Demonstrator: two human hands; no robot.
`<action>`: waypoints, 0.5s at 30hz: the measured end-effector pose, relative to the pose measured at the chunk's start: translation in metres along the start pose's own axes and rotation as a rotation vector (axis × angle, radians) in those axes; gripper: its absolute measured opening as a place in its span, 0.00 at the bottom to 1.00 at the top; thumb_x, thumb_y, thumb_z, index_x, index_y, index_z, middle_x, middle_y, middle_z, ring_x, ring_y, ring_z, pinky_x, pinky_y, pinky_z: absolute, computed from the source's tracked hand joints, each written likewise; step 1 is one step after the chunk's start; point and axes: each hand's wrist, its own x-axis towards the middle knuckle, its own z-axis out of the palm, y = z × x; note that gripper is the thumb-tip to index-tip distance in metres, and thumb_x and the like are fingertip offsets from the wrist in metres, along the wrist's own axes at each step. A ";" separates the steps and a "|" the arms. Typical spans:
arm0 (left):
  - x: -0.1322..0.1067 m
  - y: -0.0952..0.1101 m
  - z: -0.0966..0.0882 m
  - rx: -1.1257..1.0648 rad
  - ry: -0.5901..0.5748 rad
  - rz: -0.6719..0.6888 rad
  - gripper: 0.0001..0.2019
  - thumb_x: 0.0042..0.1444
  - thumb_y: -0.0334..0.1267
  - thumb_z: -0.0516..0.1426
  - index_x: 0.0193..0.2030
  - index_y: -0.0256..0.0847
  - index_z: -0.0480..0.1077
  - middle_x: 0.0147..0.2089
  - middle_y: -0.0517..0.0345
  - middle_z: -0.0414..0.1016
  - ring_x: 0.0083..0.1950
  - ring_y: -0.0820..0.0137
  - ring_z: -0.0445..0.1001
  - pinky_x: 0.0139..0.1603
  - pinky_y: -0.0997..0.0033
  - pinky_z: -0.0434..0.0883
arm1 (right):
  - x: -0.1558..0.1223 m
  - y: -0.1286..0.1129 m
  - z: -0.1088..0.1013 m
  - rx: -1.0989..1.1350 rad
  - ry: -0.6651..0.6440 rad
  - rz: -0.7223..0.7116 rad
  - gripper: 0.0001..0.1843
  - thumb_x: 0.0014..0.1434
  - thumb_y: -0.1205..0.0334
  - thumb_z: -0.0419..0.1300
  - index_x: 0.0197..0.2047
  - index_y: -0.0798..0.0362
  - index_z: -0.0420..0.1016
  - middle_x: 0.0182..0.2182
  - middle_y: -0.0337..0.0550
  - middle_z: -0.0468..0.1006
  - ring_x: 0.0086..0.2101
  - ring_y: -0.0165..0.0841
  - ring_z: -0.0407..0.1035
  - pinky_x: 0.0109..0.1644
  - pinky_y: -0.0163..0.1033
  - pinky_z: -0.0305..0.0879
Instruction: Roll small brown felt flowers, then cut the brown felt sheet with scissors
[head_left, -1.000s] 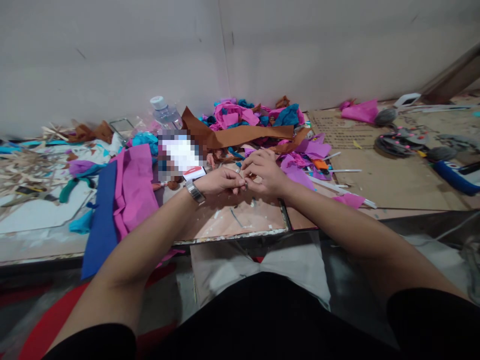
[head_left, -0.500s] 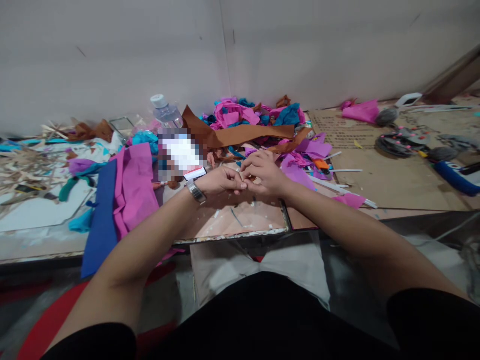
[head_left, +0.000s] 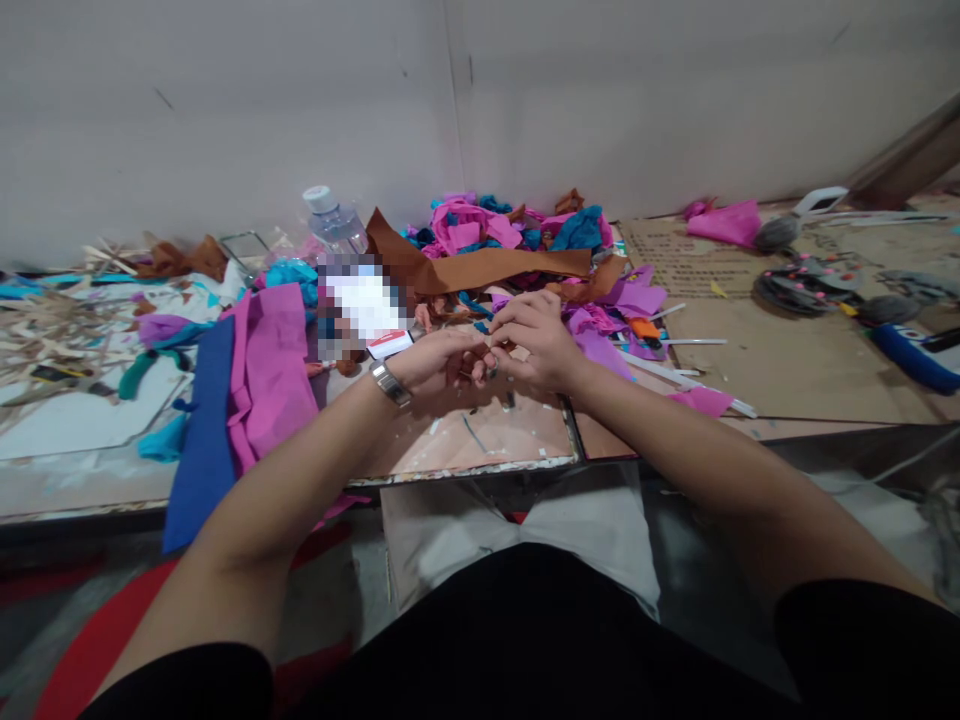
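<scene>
My left hand (head_left: 444,362) and my right hand (head_left: 538,345) meet over the near part of the table (head_left: 495,440). The left fingers are curled, with a small brownish piece partly visible among the fingertips; its kind is too small to tell. My right thumb and index finger pinch at the same spot, the other fingers arched above. Just behind the hands lies a long strip of brown crepe paper (head_left: 510,268). A lit phone (head_left: 367,310), partly blurred out, leans close to my left wrist.
Pink crepe paper (head_left: 277,370) and a blue sheet (head_left: 199,440) hang over the table's front edge at left. A plastic bottle (head_left: 335,225) stands behind the phone. Wood slivers and green-handled pliers (head_left: 139,375) lie far left. On the right, cardboard (head_left: 720,365) holds a dark pincushion (head_left: 802,285).
My left hand has turned, its fingers now curling below the right fingertips instead of pinching straight toward them. My right hand has shifted slightly up and right.
</scene>
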 end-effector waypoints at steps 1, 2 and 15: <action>0.000 -0.001 -0.001 -0.010 -0.017 -0.009 0.24 0.57 0.60 0.70 0.37 0.36 0.79 0.29 0.55 0.77 0.28 0.74 0.73 0.24 0.77 0.64 | 0.000 -0.001 0.000 -0.011 0.006 -0.007 0.09 0.70 0.55 0.62 0.39 0.46 0.81 0.44 0.43 0.86 0.53 0.46 0.71 0.62 0.58 0.52; 0.000 -0.002 -0.002 -0.006 -0.032 -0.018 0.24 0.56 0.59 0.71 0.37 0.36 0.79 0.27 0.57 0.76 0.27 0.75 0.72 0.23 0.78 0.64 | 0.000 -0.001 -0.001 -0.018 0.008 -0.014 0.09 0.70 0.56 0.62 0.38 0.46 0.81 0.44 0.43 0.86 0.52 0.46 0.71 0.62 0.58 0.52; 0.003 0.003 -0.010 0.188 -0.030 -0.050 0.21 0.54 0.52 0.74 0.38 0.34 0.80 0.29 0.57 0.81 0.22 0.81 0.66 0.21 0.81 0.57 | -0.001 0.000 0.003 0.013 -0.048 -0.023 0.10 0.69 0.54 0.62 0.37 0.47 0.80 0.46 0.44 0.86 0.52 0.45 0.71 0.62 0.58 0.51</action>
